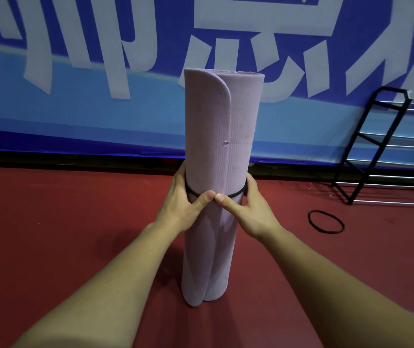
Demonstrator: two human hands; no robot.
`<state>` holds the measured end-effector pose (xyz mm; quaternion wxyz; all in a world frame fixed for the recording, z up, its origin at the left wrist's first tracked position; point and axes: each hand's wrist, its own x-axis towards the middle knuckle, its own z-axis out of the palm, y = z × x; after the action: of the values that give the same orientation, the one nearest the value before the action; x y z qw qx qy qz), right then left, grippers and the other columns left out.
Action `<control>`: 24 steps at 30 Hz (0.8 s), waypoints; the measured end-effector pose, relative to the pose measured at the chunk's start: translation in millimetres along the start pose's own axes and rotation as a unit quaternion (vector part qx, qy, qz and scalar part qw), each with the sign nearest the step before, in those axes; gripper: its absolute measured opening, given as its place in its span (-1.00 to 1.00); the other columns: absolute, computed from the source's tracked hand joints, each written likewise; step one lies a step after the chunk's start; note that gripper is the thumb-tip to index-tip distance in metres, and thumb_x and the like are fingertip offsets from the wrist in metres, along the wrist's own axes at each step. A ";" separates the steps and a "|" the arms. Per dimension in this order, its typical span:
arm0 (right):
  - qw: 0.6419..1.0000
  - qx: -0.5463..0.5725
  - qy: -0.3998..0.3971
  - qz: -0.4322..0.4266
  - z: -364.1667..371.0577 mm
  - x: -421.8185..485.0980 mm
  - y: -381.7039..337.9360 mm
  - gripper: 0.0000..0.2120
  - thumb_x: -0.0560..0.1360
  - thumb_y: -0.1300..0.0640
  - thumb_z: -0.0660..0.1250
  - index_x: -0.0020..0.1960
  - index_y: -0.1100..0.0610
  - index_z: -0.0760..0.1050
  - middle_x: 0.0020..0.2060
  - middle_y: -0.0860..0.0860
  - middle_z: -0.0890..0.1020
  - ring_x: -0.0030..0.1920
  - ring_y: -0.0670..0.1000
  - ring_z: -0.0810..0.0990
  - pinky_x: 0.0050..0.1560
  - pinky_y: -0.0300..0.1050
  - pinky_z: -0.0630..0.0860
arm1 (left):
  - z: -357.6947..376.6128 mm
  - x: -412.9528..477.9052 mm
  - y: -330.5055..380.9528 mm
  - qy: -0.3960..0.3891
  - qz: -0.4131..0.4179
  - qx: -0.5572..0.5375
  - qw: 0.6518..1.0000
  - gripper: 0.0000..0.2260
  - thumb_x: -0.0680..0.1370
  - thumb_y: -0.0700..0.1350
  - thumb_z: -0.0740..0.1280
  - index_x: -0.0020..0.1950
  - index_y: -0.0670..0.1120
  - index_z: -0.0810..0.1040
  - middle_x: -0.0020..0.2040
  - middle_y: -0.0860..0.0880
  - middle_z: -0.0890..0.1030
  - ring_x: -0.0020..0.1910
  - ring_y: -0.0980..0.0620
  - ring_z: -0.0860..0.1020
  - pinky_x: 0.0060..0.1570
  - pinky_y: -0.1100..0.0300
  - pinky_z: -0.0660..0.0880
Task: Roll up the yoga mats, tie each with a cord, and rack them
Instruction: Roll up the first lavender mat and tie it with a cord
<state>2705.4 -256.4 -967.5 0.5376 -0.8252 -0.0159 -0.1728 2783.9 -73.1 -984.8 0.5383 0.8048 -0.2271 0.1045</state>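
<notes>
A rolled pale purple yoga mat (222,136) stands upright on the red floor in the middle of the view. A thin black cord (236,194) loops around it just below mid-height. My left hand (186,204) grips the roll from the left and my right hand (247,209) from the right. Both thumbs meet at the front on the cord, and the fingers curl round behind the roll, out of sight. A second black cord loop (326,221) lies flat on the floor to the right.
A black metal rack (374,146) with silver rails leans at the right against a blue banner wall (75,96). Red floor (63,234) spreads to the left and around the mat.
</notes>
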 end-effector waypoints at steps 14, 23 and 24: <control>1.000 0.003 -0.008 0.015 0.5 2.3 3.4 -0.11 0.30 -0.28 0.57 0.48 -0.31 0.15 0.20 -0.44 0.48 0.21 -0.38 0.51 0.15 -0.34 0.49 | 0.4 -1.8 -6.5 -0.020 -0.042 0.015 0.999 0.25 0.08 0.71 0.22 0.61 0.04 0.10 0.53 0.02 0.33 0.47 0.04 0.35 0.32 0.16 0.36; 0.999 0.017 -0.024 0.028 0.5 0.1 4.0 -0.13 0.31 -0.20 0.58 0.45 -0.26 0.14 0.16 -0.44 0.43 0.13 -0.44 0.50 0.02 -0.51 0.45 | -3.5 -2.8 -12.0 -0.050 -0.043 0.053 0.996 0.18 0.13 0.68 0.22 0.58 0.04 0.14 0.47 0.02 0.42 0.43 0.03 0.42 0.28 0.13 0.43; 0.999 0.015 -0.025 0.026 0.4 0.1 3.5 -0.17 0.31 -0.19 0.57 0.39 -0.35 0.12 0.17 -0.47 0.43 0.15 -0.47 0.48 0.06 -0.50 0.45 | -4.0 -2.9 -12.5 -0.053 -0.042 0.057 0.996 0.16 0.14 0.67 0.23 0.58 0.03 0.14 0.47 0.02 0.42 0.44 0.03 0.42 0.29 0.13 0.42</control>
<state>2706.3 -257.5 -970.7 0.5540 -0.8210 -0.0108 -0.1377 2787.6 -64.8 -994.7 0.4830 0.8473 -0.2147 0.0519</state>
